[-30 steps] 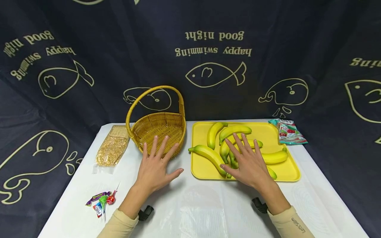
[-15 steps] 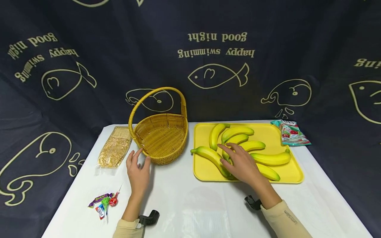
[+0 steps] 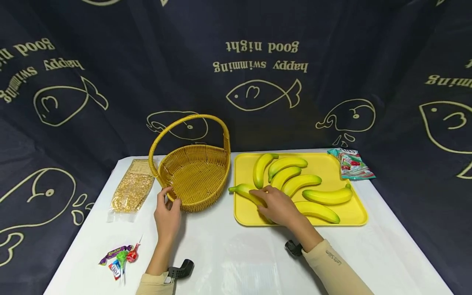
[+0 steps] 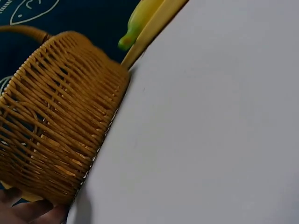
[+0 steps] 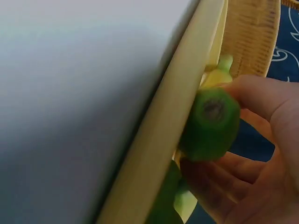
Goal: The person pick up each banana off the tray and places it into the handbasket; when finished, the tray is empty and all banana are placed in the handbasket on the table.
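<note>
Candies (image 3: 119, 257): small wrapped pile at the near left of the white table (image 3: 236, 254), not shifted since the earlier frames.
Left hand (image 3: 167, 213): fingers curled onto the near rim of the wicker basket (image 3: 195, 176), gripping it; half a second ago it was only arriving at that rim, and one second ago it lay flat and spread in front of the basket. The left wrist view shows fingertips (image 4: 28, 210) against the basket wall (image 4: 56, 140).
Right hand (image 3: 277, 205): closed round the nearest banana (image 3: 245, 192) at the left front of the yellow tray (image 3: 354, 213); one second ago it hovered flat with fingers spread over the bananas. The right wrist view shows fingers (image 5: 261, 100) wrapped about the banana's green end (image 5: 210, 123), just beside the tray edge (image 5: 163, 130).
Nearest banana: on the tray, its stem tip overhanging the left rim toward the basket; position close to that of the earlier frames.
Other bananas (image 3: 300, 182): five lie further back and right on the tray, now fully uncovered.
Basket: tilted slightly, handle leaning left compared with before.
Grain packet (image 3: 132, 190): left of the basket, unmoved.
Snack bag (image 3: 350, 164): far right corner, unmoved.
</note>
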